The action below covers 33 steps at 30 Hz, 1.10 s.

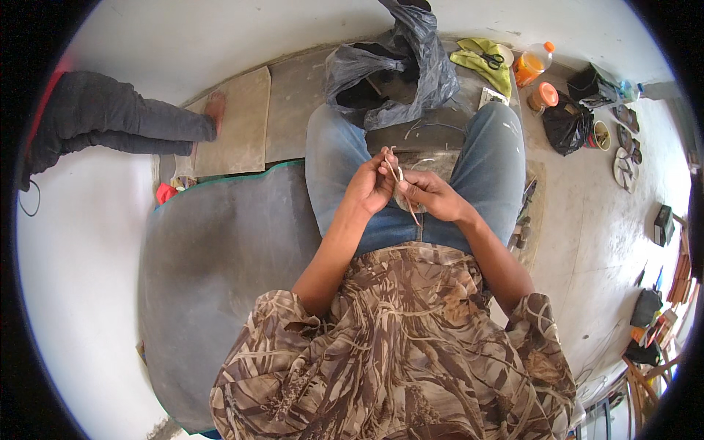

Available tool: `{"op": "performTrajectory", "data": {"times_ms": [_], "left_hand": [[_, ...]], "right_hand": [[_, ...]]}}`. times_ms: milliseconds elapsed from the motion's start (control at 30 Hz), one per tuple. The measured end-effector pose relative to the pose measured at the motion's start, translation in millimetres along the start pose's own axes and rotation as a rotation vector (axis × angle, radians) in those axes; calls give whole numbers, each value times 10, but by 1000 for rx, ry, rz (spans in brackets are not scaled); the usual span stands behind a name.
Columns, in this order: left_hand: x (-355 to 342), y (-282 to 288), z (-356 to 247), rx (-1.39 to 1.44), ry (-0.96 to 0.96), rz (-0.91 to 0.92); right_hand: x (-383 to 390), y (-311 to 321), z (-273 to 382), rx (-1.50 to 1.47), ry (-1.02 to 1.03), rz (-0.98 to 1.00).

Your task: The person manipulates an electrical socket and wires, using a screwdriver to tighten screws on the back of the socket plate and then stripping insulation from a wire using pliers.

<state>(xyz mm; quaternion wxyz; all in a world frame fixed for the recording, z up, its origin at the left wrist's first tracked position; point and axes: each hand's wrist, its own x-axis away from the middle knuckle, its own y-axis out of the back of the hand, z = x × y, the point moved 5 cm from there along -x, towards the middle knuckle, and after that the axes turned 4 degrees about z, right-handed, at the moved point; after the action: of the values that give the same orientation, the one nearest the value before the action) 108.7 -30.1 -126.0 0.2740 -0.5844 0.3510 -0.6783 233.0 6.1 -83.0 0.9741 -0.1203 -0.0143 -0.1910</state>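
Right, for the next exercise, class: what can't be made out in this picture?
Head view, gripped part of the thin tan strip: covered by the person's fingers.
Head view, most of the inside of the crumpled black plastic bag: hidden by folds and shadow.
Head view, upper body of the person in dark grey trousers: cut off by the left rim.

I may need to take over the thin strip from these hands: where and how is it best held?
Probably by the loose lower end of the strip, pinched between thumb and fingertip, coming from the shirt side. It is thin, and that end juts toward the body, clear of the left hand and right hand, which crowd its upper part.
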Motion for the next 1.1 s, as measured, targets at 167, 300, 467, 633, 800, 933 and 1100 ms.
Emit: {"op": "performTrajectory", "data": {"times_ms": [167,300,467,633,800,933,1100], "left_hand": [[-83,93,-82,9,-128,-20],[-69,40,-81,77,-124,-11],[-53,-8,-107,115,-49,66],[-89,17,-124,147,-46,65],[-157,84,-215,150,-102,88],[-124,18,-219,183,-93,85],[-122,14,-242,166,-98,84]], "right_hand": [[27,35,357,705,314,-242],[38,85,190,480,250,-280],[32,44,-42,-375,-117,-106],[-28,-52,-6,-187,-9,45],[34,49,228,445,115,-200],[66,102,108,236,132,-268],[36,29,-69,-400,-143,-150]]}}
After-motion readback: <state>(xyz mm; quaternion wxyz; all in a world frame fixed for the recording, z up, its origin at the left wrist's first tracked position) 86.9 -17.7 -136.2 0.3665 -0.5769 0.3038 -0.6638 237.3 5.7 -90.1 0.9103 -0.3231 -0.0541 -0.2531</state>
